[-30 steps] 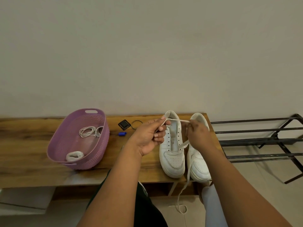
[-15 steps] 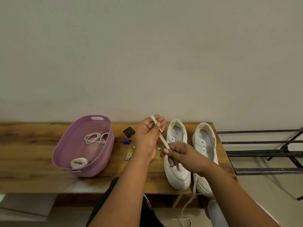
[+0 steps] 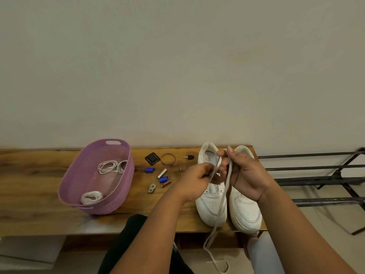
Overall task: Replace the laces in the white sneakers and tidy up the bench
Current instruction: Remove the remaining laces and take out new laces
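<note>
Here, both hands (image 3: 199,179) pinching lace (image 3: 224,194)

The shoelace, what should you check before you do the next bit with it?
1. Left hand grips the lace: ok.
2. Right hand grips the lace: ok.
3. Lace free of the left sneaker: cannot tell, hands hide the eyelets.
4. Lace tail up off the floor: not ok, it hangs over the bench edge.
5. Purple basket has room: ok.
</note>
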